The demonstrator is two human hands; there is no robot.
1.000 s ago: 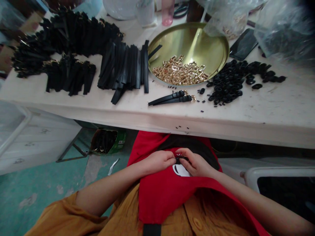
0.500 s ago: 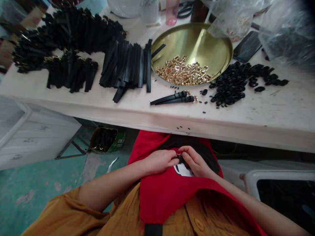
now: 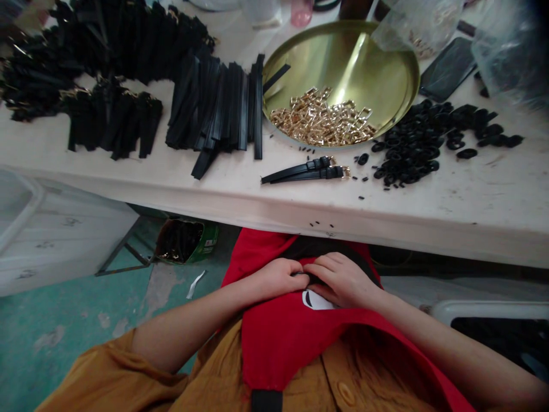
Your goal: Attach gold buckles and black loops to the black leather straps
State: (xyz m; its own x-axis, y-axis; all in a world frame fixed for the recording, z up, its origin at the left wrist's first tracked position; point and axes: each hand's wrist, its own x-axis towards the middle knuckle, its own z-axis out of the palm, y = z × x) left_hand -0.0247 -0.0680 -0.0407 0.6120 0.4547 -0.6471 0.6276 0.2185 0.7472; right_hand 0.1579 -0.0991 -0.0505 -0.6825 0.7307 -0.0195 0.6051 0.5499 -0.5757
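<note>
Over the red apron [image 3: 274,343] in my lap, my left hand [image 3: 281,278] and my right hand [image 3: 341,279] meet at the fingertips. Both are closed around a small black piece [image 3: 297,274], mostly hidden by the fingers, so its exact kind cannot be made out. Beyond them, near the table edge, two black straps with gold buckles [image 3: 306,170] lie side by side. Gold buckles [image 3: 323,121] are heaped in a round gold tray [image 3: 369,46]. Black strap loops [image 3: 409,143] form a pile to its right, and flat black straps [image 3: 223,109] lie to its left.
Bundles of buckled black straps [image 3: 114,117] cover the table's left side. A phone [image 3: 448,68] and clear plastic bags [image 3: 512,51] are at the back right. Below the table stand a green container [image 3: 208,243] and, at right, a white-rimmed bin [image 3: 446,312].
My right hand has turned, with its back now upward and its fingers lowered over the black piece. My left fingers have curled in closer. The view has shifted slightly.
</note>
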